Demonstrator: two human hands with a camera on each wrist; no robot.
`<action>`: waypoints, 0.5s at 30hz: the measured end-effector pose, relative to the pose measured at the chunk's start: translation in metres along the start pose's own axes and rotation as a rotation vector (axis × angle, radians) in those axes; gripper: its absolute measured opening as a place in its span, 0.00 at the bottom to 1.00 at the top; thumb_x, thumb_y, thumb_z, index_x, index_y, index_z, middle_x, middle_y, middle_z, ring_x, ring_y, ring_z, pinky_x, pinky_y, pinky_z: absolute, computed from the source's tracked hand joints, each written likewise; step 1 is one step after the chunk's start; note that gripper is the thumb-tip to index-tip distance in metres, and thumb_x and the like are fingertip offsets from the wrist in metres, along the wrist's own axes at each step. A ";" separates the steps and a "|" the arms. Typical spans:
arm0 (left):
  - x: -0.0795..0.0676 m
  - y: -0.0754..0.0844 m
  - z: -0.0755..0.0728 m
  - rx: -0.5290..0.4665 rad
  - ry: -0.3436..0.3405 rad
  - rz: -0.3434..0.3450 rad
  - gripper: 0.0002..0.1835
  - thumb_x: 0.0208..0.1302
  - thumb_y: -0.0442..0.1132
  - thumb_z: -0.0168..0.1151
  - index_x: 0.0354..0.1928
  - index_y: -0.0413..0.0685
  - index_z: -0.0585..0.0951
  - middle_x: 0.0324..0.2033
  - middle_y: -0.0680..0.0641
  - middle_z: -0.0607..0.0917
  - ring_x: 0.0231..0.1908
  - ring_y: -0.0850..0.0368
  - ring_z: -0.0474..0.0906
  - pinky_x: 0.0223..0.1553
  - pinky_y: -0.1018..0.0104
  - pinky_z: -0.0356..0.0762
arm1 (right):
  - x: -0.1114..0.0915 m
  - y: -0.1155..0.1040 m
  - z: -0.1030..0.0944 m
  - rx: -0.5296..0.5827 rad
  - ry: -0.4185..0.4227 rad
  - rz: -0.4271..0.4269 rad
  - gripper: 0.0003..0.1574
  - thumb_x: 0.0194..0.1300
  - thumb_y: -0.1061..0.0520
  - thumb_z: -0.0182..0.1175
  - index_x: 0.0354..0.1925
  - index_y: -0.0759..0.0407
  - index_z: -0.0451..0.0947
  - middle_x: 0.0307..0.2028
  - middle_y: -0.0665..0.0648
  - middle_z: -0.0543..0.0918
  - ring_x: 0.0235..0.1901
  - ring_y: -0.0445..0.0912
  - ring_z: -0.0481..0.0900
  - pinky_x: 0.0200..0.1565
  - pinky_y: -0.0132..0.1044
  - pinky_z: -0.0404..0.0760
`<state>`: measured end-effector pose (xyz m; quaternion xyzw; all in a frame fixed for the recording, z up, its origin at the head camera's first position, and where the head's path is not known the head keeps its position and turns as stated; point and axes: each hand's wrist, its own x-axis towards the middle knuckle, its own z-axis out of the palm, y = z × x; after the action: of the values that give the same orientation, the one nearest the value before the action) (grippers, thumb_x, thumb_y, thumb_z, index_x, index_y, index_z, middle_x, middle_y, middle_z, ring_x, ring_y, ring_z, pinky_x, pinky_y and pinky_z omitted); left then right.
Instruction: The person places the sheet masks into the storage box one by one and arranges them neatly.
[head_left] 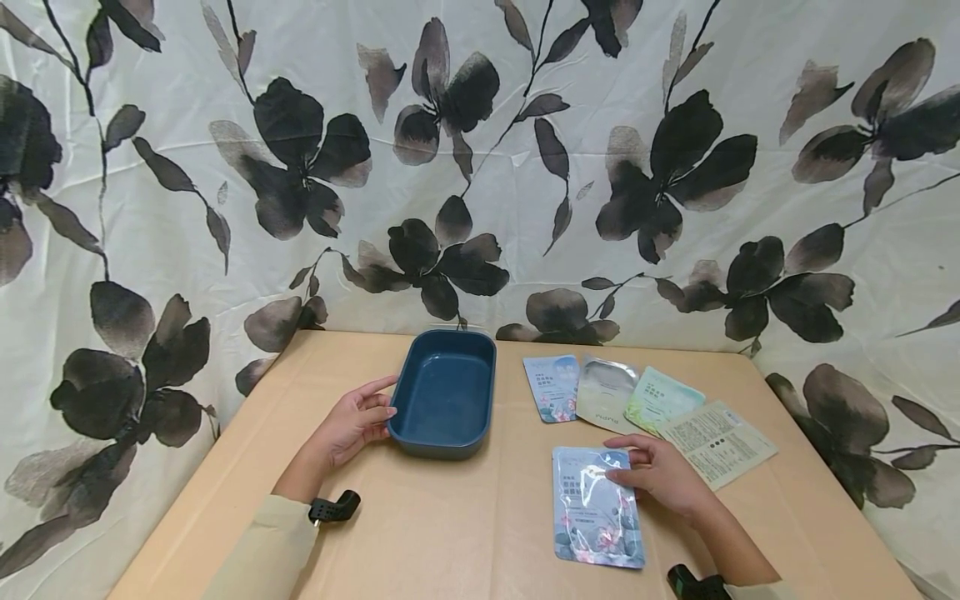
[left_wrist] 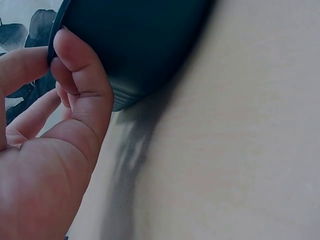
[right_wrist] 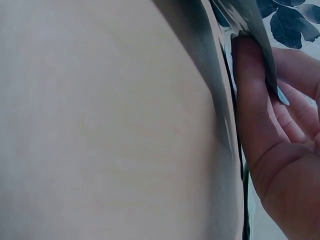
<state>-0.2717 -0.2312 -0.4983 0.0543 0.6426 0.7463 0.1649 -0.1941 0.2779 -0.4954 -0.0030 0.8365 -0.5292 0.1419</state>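
Blue sachet [head_left: 596, 510] extends left from the right hand [head_left: 660, 473] pinching its edge; left hand [head_left: 356, 423] pinches navy dish [head_left: 444, 392] by rim.

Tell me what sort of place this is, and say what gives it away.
Probably a makeshift indoor recording spot: a floral sheet hangs behind a tan tabletop, printed packets are spread out there, and the person wears a dark device on each wrist.
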 end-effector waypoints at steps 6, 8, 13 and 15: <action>0.000 -0.001 -0.001 -0.022 0.004 -0.004 0.38 0.70 0.29 0.62 0.79 0.47 0.60 0.37 0.53 0.80 0.28 0.60 0.80 0.34 0.68 0.82 | 0.001 -0.004 0.004 0.024 0.013 0.001 0.37 0.58 0.55 0.76 0.64 0.59 0.77 0.41 0.58 0.89 0.34 0.49 0.85 0.33 0.39 0.85; 0.000 -0.001 -0.001 -0.021 0.003 -0.003 0.38 0.70 0.28 0.62 0.79 0.47 0.60 0.37 0.53 0.81 0.28 0.60 0.80 0.34 0.68 0.82 | 0.002 -0.005 0.006 0.029 0.017 0.008 0.38 0.58 0.55 0.76 0.65 0.59 0.77 0.41 0.59 0.89 0.34 0.50 0.85 0.34 0.39 0.85; -0.001 0.000 0.000 -0.012 0.003 0.001 0.36 0.72 0.26 0.58 0.79 0.47 0.60 0.37 0.54 0.82 0.28 0.60 0.80 0.34 0.69 0.83 | 0.005 -0.005 0.008 0.043 0.028 0.023 0.39 0.58 0.54 0.76 0.66 0.57 0.76 0.42 0.58 0.88 0.35 0.50 0.85 0.35 0.39 0.86; -0.002 0.000 0.001 -0.011 0.005 0.000 0.36 0.72 0.27 0.58 0.79 0.47 0.60 0.37 0.54 0.82 0.28 0.60 0.80 0.34 0.69 0.83 | 0.007 -0.003 0.009 0.059 0.025 0.020 0.39 0.59 0.54 0.76 0.67 0.57 0.76 0.43 0.58 0.88 0.36 0.50 0.86 0.35 0.40 0.87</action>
<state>-0.2699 -0.2311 -0.4977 0.0516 0.6387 0.7501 0.1636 -0.1991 0.2670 -0.4977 0.0164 0.8222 -0.5523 0.1367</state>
